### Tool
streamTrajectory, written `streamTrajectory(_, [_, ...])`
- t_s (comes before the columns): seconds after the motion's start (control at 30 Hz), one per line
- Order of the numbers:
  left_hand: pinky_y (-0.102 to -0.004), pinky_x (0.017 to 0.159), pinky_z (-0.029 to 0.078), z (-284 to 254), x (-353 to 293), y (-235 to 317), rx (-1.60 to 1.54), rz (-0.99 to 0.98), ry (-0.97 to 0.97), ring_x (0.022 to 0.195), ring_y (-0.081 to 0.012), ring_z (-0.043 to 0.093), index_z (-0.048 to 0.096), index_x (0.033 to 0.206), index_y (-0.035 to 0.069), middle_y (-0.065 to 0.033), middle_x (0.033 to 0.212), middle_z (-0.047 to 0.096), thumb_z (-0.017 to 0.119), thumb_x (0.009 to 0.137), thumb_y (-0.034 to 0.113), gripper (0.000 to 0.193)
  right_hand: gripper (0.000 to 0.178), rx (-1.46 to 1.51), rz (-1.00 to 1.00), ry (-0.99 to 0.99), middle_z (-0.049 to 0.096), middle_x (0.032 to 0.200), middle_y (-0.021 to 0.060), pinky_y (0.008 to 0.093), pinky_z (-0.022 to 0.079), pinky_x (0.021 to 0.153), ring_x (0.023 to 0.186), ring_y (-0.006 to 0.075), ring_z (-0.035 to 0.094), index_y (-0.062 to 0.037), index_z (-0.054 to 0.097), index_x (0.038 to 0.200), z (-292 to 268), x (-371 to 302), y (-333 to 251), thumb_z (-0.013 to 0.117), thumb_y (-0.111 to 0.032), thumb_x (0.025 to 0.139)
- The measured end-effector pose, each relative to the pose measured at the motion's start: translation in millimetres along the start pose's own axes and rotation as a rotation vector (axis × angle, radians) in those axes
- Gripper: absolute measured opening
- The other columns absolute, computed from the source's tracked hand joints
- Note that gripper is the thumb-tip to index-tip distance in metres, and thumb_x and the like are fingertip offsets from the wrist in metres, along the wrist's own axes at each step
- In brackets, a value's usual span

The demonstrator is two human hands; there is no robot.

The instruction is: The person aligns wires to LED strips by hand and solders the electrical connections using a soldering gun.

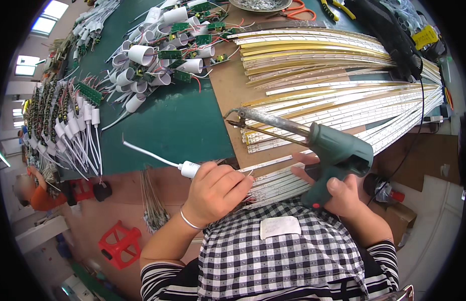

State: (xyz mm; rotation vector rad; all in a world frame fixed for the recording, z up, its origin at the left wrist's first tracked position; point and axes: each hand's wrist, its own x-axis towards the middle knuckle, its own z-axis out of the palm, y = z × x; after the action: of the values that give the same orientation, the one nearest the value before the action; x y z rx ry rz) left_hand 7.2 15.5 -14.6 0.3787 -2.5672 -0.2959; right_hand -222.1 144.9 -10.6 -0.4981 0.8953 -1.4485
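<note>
The left hand (pixel 218 190) was curled around the near end of a white cap (pixel 189 169), whose cable (pixel 150 153) ran out to the left of that grip, over the edge of the green table (pixel 193 120). Whether those fingers also pinched a strip could not be told. The right hand (pixel 341 190) was wrapped around the handle of a green soldering gun (pixel 338 148), the grip closed on it; the gun's tip (pixel 233 118) pointed left, above and beyond the left grip and well apart from the cap. Strips (pixel 313 118) fanned out behind and beneath the gun, with more just right of the left hand. Farther beyond the left grip lay a heap of caps and boards (pixel 162 55); past the right grip were orange scissors (pixel 296 12) near a dish (pixel 258 5). A checked apron (pixel 278 256) spread below both grips.
</note>
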Motion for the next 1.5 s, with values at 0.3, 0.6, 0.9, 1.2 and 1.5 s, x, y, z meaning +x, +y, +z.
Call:
streamTrajectory(0.3, [-0.0338,0.07,0.041,0.4,2.2,2.8,-0.014,-0.016,-0.02,0.076,-0.0178,0.055,0.068,0.083,0.01,-0.0002,0.08,0.059,0.067,0.064,0.009,0.019,0.068,-0.039,-0.064,-0.03,0.04,0.14,0.0175,0.0458,0.035,0.107,0.131,0.0276,0.039,-0.0025,0.028,0.142,0.6,4.1,6.4,0.062,-0.025,0.088])
streamTrajectory(0.6, [-0.0379,0.073,0.041,0.1,3.8,5.2,-0.163,-0.176,-0.032,0.081,-0.0236,0.055,0.067,0.083,0.008,-0.0034,0.082,0.058,0.071,0.057,0.001,0.027,0.073,-0.083,-0.029,0.012,0.034,0.146,0.0133,0.0528,0.031,0.108,0.137,0.0322,0.03,-0.0081,0.027,0.144,-1.9,1.5,10.8,0.065,-0.031,0.086])
streamTrajectory(0.9, [-0.0381,0.074,0.039,1.1,4.4,3.9,-0.128,-0.159,-0.085,0.081,-0.0233,0.055,0.066,0.084,0.008,-0.0035,0.082,0.057,0.07,0.058,0.002,0.027,0.073,-0.093,-0.035,0.012,0.033,0.146,0.0129,0.0536,0.03,0.108,0.137,0.0334,0.03,-0.008,0.027,0.144,0.1,0.2,12.8,0.065,-0.032,0.086])
streamTrajectory(1.2, [-0.0366,0.069,0.041,3.2,4.5,4.1,-0.077,-0.086,-0.065,0.073,-0.0217,0.055,0.066,0.084,0.007,-0.0031,0.076,0.056,0.068,0.057,0.003,0.027,0.075,-0.118,-0.033,0.005,0.035,0.145,0.0136,0.053,0.033,0.107,0.135,0.0337,0.033,-0.0065,0.027,0.143,0.7,1.0,11.4,0.066,-0.032,0.085])
streamTrajectory(1.5, [-0.0375,0.069,0.043,5.4,3.6,3.2,-0.088,-0.072,-0.043,0.073,-0.0222,0.055,0.066,0.085,0.006,-0.0037,0.077,0.055,0.069,0.057,0.002,0.028,0.075,-0.136,-0.016,0.041,0.036,0.143,0.0146,0.0522,0.034,0.107,0.134,0.0331,0.035,-0.0051,0.027,0.143,-1.0,-0.7,11.6,0.066,-0.032,0.085])
